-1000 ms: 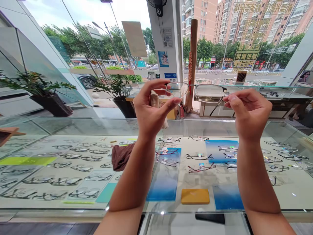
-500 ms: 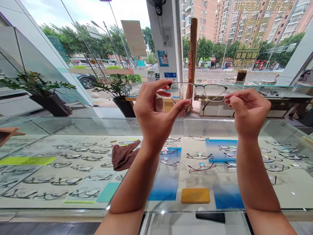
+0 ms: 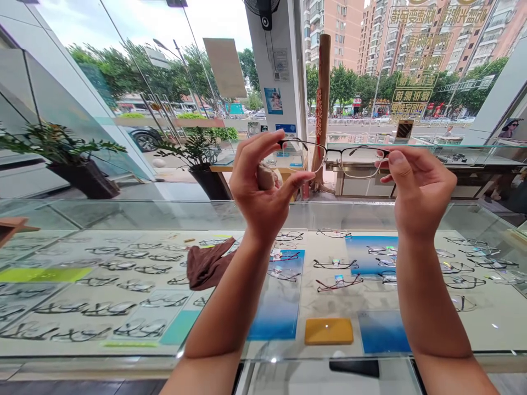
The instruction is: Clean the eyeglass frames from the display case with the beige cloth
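A pair of eyeglasses [image 3: 332, 151] with dark upper rims and thin pale lower rims is held up above the glass counter, in front of the window. My left hand [image 3: 261, 189] is closed on its left end, index finger at the top corner and thumb near the lower rim. A pale, soft-looking thing [image 3: 267, 176] sits in the left palm; its kind is unclear. At the other end, my right hand [image 3: 426, 189] pinches the right corner between thumb and fingers. The lenses face along my line of sight.
Under the glass counter top [image 3: 164, 211] lie several rows of eyeglass frames [image 3: 138, 328]. A brown cloth [image 3: 208, 264] lies left of my left forearm. Nearer are a yellow-orange case [image 3: 328, 331] and a black flat object [image 3: 354, 367]. Potted plants [image 3: 206, 164] stand beyond.
The eyeglasses have turned slightly, and their temple arms now show higher behind the lenses. My right thumb has moved up onto the corner. Left-hand fingers have shifted a little.
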### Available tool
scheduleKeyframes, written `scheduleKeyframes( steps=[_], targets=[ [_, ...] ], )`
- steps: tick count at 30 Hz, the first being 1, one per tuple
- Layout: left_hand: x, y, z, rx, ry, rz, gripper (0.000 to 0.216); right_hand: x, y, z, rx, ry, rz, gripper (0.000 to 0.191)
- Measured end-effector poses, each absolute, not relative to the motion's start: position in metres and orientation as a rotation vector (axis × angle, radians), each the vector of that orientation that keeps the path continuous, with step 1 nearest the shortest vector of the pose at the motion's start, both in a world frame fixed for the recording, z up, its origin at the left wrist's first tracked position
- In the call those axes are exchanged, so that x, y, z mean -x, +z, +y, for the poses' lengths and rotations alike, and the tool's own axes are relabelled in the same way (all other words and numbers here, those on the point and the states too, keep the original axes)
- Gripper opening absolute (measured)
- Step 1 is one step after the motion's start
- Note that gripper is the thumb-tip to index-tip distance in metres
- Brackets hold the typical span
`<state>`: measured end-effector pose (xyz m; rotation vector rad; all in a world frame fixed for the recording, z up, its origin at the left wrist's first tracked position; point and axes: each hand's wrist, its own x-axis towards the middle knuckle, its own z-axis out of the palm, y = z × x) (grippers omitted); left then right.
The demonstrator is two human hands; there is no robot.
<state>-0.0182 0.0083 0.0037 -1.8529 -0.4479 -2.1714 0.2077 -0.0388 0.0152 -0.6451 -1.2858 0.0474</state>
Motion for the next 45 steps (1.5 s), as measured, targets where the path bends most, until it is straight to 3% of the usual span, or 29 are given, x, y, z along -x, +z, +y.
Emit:
scheduleKeyframes(
  steps=[19, 33, 45],
  targets=[
    [0.018, -0.014, 0.048, 2.017, -2.233, -0.454, 0.067, -0.19, 0.014, -0.059, 0.726, -0.112, -1.237, 0.016],
    [-0.001, -0.005, -0.01, 1.899, -2.188, -0.655, 0.058, -0.204, 0.015, -0.029, 0.816, 0.25, -1.15, 0.033],
    [0.001, -0.01, 0.005, 2.006, -2.247, -0.627, 0.055, -0.2, 0.015, -0.033, 0.815, 0.101, -1.138, 0.034]
  ],
)
